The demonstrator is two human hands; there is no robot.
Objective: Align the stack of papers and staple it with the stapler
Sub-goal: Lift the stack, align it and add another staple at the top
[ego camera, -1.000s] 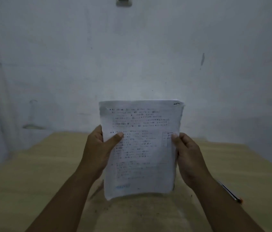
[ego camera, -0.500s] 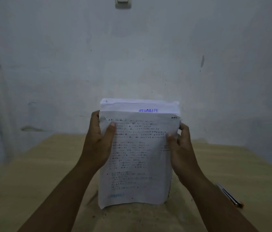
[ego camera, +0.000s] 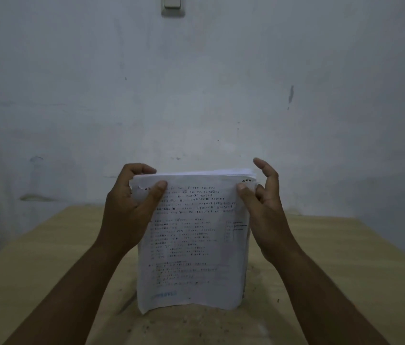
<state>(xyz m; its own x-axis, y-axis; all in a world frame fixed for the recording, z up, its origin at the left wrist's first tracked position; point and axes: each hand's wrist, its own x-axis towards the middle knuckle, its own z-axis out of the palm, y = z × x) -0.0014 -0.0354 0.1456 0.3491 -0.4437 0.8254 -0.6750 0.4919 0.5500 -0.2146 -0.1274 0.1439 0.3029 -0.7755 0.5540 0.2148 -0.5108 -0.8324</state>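
I see the stack of papers [ego camera: 194,242] standing upright on its bottom edge on the wooden table [ego camera: 345,257], printed side toward me. My left hand [ego camera: 128,210] grips its top left corner, thumb on the front sheet and fingers curled over the top edge. My right hand [ego camera: 263,210] pinches the top right corner with thumb and a bent finger, the other fingers splayed loose. A wall switch [ego camera: 172,6] sits above. Since half a second ago both hands have climbed to the top corners, and the raised back sheets are now level with the front.
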